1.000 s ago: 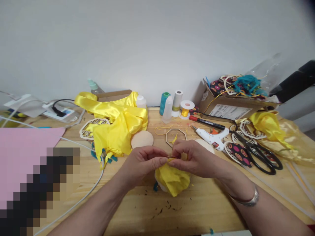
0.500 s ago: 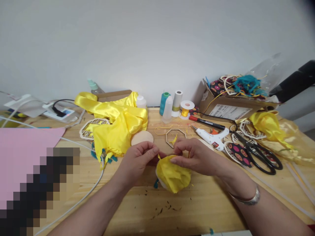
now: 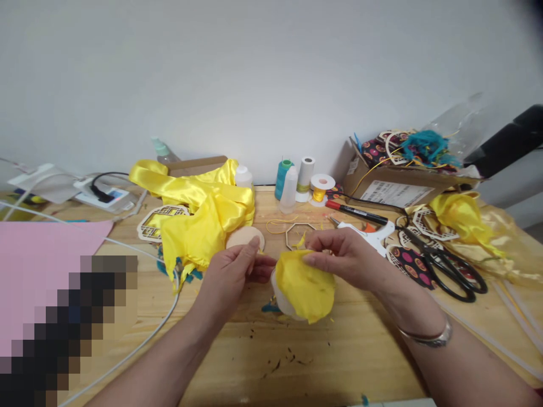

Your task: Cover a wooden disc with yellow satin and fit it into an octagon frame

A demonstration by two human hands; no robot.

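My right hand (image 3: 345, 261) pinches the top edge of a small piece of yellow satin cloth (image 3: 306, 285) that drapes over a round white object (image 3: 282, 299), lifted slightly above the wooden table (image 3: 263, 362). My left hand (image 3: 231, 277) is closed in a pinch beside the cloth's left edge, holding something thin I cannot make out. A bit of teal thread (image 3: 269, 308) pokes out below the bundle.
A heap of yellow satin (image 3: 199, 215), wooden discs (image 3: 244, 237) and an octagonal wooden frame (image 3: 299, 233) lie behind my hands. Thread spools (image 3: 297, 180), marker (image 3: 358, 212), glue gun (image 3: 373, 233), black scissors (image 3: 449, 265) and a cardboard box (image 3: 399, 183) sit right. Pink sheet (image 3: 38, 265) and cables (image 3: 139, 333) lie left.
The yellow bundle has been raised and tipped toward the right. My right hand moved up and right with it, and my left hand drew a little apart to the left.
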